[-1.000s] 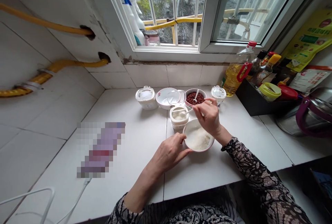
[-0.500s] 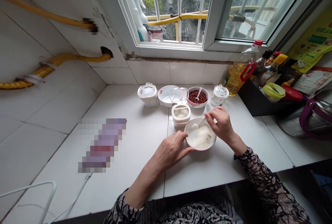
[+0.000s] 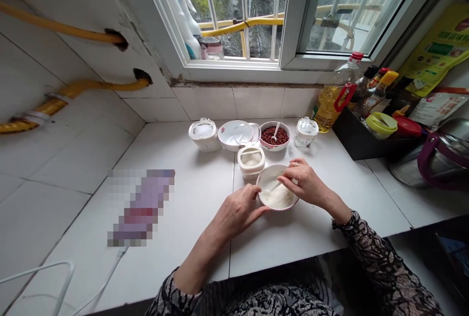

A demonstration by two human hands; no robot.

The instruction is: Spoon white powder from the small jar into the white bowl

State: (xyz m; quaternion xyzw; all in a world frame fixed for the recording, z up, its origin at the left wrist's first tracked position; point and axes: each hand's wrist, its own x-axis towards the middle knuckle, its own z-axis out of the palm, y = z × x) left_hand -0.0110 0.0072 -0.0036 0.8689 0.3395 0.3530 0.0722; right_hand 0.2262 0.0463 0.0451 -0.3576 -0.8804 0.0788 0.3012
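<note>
My left hand grips the near left rim of a white bowl, thumb along its outer side. A pale, whitish powder fills the bowl's lower part. Between the closed fingers of my right hand is a small white spoon, its head down in the powder. Right behind the bowl stands an open white container with pale contents. Farther back are a bowl of dark red beans with a white spoon in it, and a white bowl with a clear lid leaning on it.
Lidded jars stand at the back left and back right. An oil bottle, a black box of condiments and a steel pot line the right. A blurred purple object with a white cable lies left.
My right hand has moved left and lower over the bowl, taking the spoon's handle with it. My left hand keeps its hold on the rim. The whole view has shifted slightly.
</note>
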